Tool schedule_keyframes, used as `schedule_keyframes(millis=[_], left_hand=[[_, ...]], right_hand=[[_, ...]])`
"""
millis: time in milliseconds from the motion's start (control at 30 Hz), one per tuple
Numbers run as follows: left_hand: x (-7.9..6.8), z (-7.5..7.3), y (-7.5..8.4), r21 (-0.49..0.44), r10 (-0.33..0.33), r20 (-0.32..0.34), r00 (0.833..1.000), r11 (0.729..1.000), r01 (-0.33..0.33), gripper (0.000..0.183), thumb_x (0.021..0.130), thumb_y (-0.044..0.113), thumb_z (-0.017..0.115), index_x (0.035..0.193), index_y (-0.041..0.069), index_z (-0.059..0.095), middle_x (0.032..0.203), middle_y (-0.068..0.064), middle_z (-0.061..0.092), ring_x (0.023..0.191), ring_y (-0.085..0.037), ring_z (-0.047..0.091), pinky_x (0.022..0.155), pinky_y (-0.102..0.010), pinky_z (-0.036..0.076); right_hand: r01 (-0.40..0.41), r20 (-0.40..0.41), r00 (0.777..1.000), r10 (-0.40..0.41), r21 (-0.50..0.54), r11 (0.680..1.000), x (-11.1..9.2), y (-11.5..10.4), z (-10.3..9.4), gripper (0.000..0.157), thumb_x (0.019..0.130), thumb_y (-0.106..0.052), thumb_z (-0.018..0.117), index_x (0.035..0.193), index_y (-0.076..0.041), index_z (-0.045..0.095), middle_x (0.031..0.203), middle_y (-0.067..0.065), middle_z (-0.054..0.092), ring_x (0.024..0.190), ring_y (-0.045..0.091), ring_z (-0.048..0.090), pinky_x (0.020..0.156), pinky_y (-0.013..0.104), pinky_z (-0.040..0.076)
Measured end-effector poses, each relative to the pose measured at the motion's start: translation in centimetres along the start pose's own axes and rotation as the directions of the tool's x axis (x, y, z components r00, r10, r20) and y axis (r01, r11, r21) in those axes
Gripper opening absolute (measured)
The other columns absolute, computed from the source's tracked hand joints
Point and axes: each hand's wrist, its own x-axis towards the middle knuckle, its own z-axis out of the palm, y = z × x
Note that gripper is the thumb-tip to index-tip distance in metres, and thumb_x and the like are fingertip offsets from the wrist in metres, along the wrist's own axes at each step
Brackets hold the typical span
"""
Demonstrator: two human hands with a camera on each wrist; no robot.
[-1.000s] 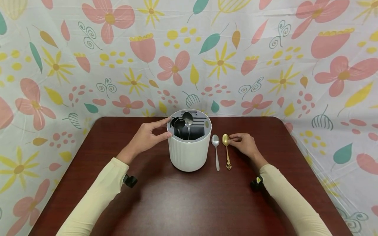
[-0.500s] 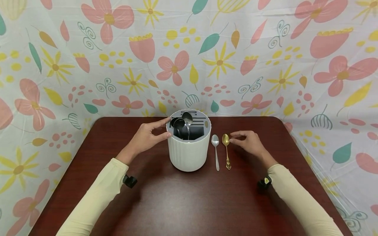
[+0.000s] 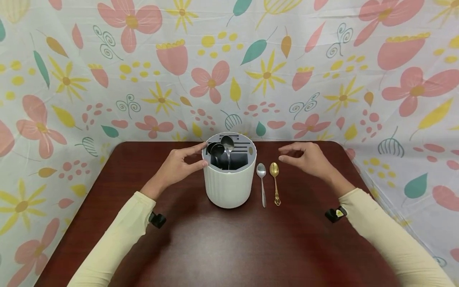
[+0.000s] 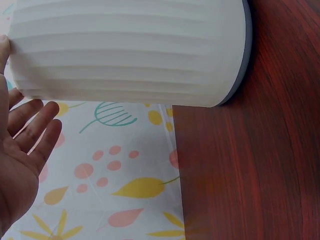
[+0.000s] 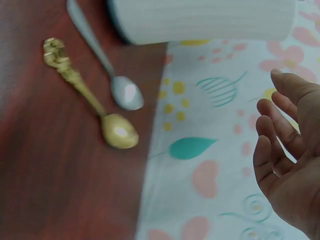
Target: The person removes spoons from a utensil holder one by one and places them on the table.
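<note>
A white ribbed utensil holder (image 3: pixel 228 187) with a grey slotted top stands on the table; black spoons or ladles (image 3: pixel 217 151) and a silver ladle-like spoon (image 3: pixel 227 142) poke out of its opening. My left hand (image 3: pixel 179 165) touches the holder's left rim with thumb and forefinger spread; the other fingers look fairly straight in the left wrist view. To the holder's right lie a silver spoon (image 3: pixel 261 179) and, beside it, a gold spoon (image 3: pixel 275 179) with an ornate handle, bowls pointing away. Above and right of the gold spoon, my right hand (image 3: pixel 308 159) hovers holding nothing, fingers loosely bent.
Under everything is a dark red-brown wooden table (image 3: pixel 229 247). Behind its far edge hangs a white cloth (image 3: pixel 229 52) printed with flowers and leaves. Each wrist wears a small black camera, the left wrist camera (image 3: pixel 157 219) and the right wrist camera (image 3: pixel 335 214).
My right hand has let go of the gold spoon and moved up and right, away from it. The gold spoon stays beside the silver one. My left hand has kept its place on the holder.
</note>
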Motion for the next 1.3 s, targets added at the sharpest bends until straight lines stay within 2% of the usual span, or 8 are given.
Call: schedule_keyframes(millis=[233, 333, 467, 600, 733, 867, 1133, 1300], left_hand=[[0.0, 0.0, 0.0, -0.005, -0.004, 0.001, 1.000, 1.000, 0.004, 0.055, 0.085, 0.039, 0.072, 0.136, 0.034, 0.053, 0.131, 0.014, 0.057, 0.117, -0.006, 0.055, 0.095, -0.042, 0.047], [0.0, 0.0, 0.0, -0.008, -0.012, 0.000, 1.000, 1.000, 0.012, 0.056, 0.084, 0.037, 0.073, 0.136, 0.033, 0.053, 0.131, 0.013, 0.057, 0.118, -0.006, 0.055, 0.095, -0.040, 0.046], [0.0, 0.1, 0.0, -0.016, -0.017, -0.001, 1.000, 1.000, 0.017, 0.057, 0.084, 0.032, 0.075, 0.136, 0.027, 0.054, 0.132, 0.009, 0.057, 0.120, -0.011, 0.055, 0.097, -0.041, 0.045], [0.0, 0.1, 0.4, -0.002, -0.028, 0.000, 1.000, 1.000, 0.028, 0.056, 0.084, 0.026, 0.075, 0.137, 0.019, 0.055, 0.132, 0.004, 0.058, 0.120, -0.014, 0.055, 0.098, -0.040, 0.045], [-0.1, -0.3, 2.2, 0.001, -0.031, 0.004, 0.999, 1.000, 0.031, 0.054, 0.086, 0.022, 0.073, 0.136, 0.013, 0.055, 0.132, 0.000, 0.059, 0.119, -0.013, 0.056, 0.098, -0.036, 0.045], [-0.3, -0.8, 4.0, -0.004, -0.027, 0.010, 1.000, 1.000, 0.027, 0.053, 0.086, 0.020, 0.073, 0.136, 0.010, 0.055, 0.131, -0.003, 0.059, 0.119, -0.016, 0.057, 0.096, -0.037, 0.045], [-0.2, -0.9, 4.0, -0.011, -0.029, 0.013, 1.000, 1.000, 0.029, 0.053, 0.087, 0.020, 0.072, 0.136, 0.010, 0.055, 0.132, -0.003, 0.059, 0.119, -0.016, 0.056, 0.096, -0.044, 0.045], [-0.3, -0.8, 3.9, -0.020, -0.019, 0.001, 1.000, 1.000, 0.020, 0.053, 0.087, 0.021, 0.073, 0.135, 0.010, 0.056, 0.131, -0.003, 0.059, 0.119, -0.017, 0.056, 0.097, -0.046, 0.044]], right_hand=[[0.080, 0.027, 0.996, -0.081, 0.024, 0.996, 1.8, -2.9, -2.0, 0.021, 0.081, -0.042, 0.075, 0.102, -0.037, 0.073, 0.084, -0.017, 0.069, 0.073, 0.004, 0.062, 0.063, 0.023, 0.048], [0.137, 0.027, 0.990, -0.138, 0.025, 0.990, 2.6, -4.1, -2.4, 0.022, 0.081, -0.041, 0.076, 0.101, -0.037, 0.073, 0.086, -0.020, 0.069, 0.072, 0.004, 0.060, 0.064, 0.023, 0.048], [0.184, 0.024, 0.982, -0.185, 0.023, 0.983, 3.5, -5.6, -2.5, 0.022, 0.079, -0.043, 0.076, 0.100, -0.038, 0.073, 0.088, -0.022, 0.069, 0.071, 0.003, 0.058, 0.063, 0.024, 0.048], [0.211, 0.035, 0.976, -0.213, 0.056, 0.976, 4.2, -6.8, -2.3, 0.022, 0.079, -0.042, 0.077, 0.100, -0.037, 0.073, 0.089, -0.018, 0.070, 0.069, 0.006, 0.057, 0.061, 0.023, 0.047], [0.239, 0.040, 0.969, -0.244, 0.103, 0.966, 4.8, -7.8, -1.9, 0.023, 0.079, -0.037, 0.079, 0.101, -0.035, 0.074, 0.091, -0.015, 0.070, 0.070, 0.008, 0.057, 0.061, 0.022, 0.047], [0.282, 0.045, 0.956, -0.291, 0.144, 0.949, 5.4, -8.8, -1.5, 0.024, 0.080, -0.032, 0.078, 0.103, -0.032, 0.074, 0.086, -0.015, 0.069, 0.072, 0.006, 0.058, 0.064, 0.024, 0.048], [0.346, 0.058, 0.931, -0.362, 0.180, 0.921, 6.9, -10.8, 0.0, 0.026, 0.078, -0.030, 0.080, 0.102, -0.022, 0.077, 0.083, -0.014, 0.070, 0.075, 0.002, 0.062, 0.065, 0.034, 0.051], [0.348, 0.111, 0.923, -0.370, 0.176, 0.921, 7.6, -11.4, 1.2, 0.031, 0.079, -0.034, 0.079, 0.105, -0.018, 0.076, 0.087, -0.011, 0.072, 0.076, 0.002, 0.064, 0.062, 0.031, 0.051]])
